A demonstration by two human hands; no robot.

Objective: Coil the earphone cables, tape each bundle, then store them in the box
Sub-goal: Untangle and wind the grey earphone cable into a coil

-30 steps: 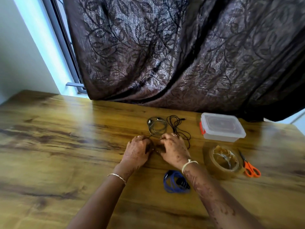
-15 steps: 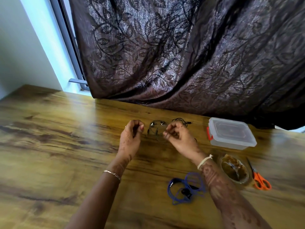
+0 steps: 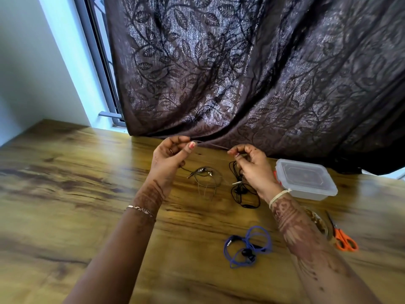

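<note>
Both hands are raised above the wooden table (image 3: 65, 183), with a thin pale cable (image 3: 213, 145) stretched taut between them. The left hand (image 3: 169, 160) pinches one end between thumb and curled fingers, and the right hand (image 3: 254, 170) pinches the other end the same way, its remaining fingers curled in. Below and between the hands a grey earphone (image 3: 207, 178) lies on the table in a loose coil. Which earphone the held strand belongs to cannot be told. Just under the right hand is a black earphone (image 3: 244, 194) in an untidy tangle, with one strand rising toward that hand's fingers. A blue earphone (image 3: 247, 246) lies looped nearer the person, beside the right forearm. To the right of the right hand stands the clear plastic box (image 3: 306, 181) with its lid on. Nearer, on the outer side of the right forearm, a roll of brown tape (image 3: 318, 220) is partly hidden by the arm, and orange-handled scissors (image 3: 343, 238) lie just beyond it. A dark leaf-patterned curtain (image 3: 241, 73) hangs behind both hands.
</note>
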